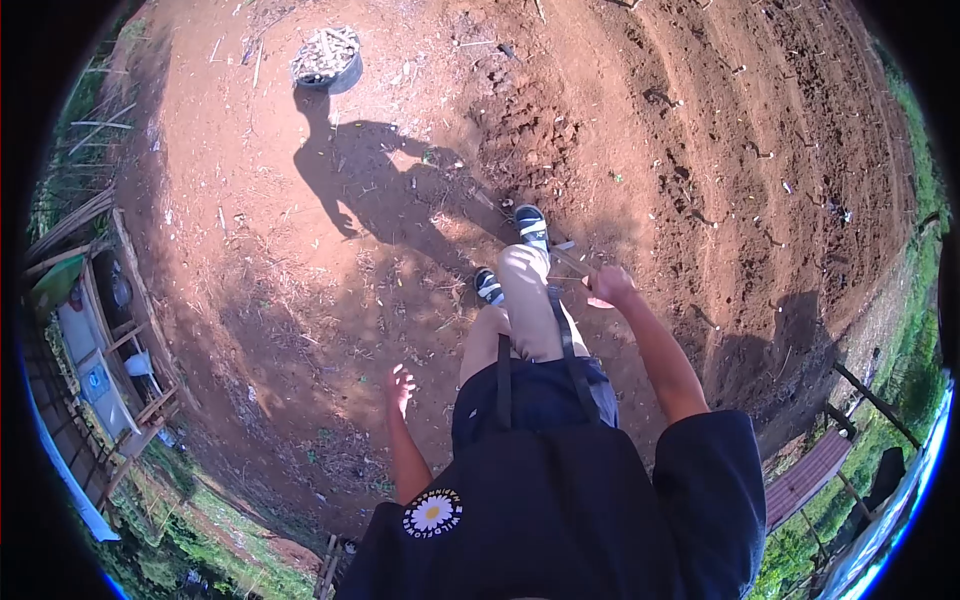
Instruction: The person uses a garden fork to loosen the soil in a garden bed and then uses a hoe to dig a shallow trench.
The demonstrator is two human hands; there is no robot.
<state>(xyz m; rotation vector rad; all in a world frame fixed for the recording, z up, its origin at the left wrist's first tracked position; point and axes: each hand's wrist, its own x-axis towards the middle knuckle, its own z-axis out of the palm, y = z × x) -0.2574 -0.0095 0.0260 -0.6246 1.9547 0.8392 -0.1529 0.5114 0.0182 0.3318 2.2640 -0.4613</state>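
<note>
Bright sunlight from behind, crisp shadow across reddish soil, fisheye-curved edges, black corners, bluish-white fringe lower right

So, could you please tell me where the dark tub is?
In the head view, the dark tub sits upper left, by the head of the person's shadow.

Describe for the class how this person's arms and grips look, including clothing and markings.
The left grip and right grip are bare hands; no gloves or watch can be made out. The forearms are uncovered below short, dark sleeves, on which no print shows. The matching dark shirt bears a white daisy print with a yellow centre, ringed by pale lettering.
</note>
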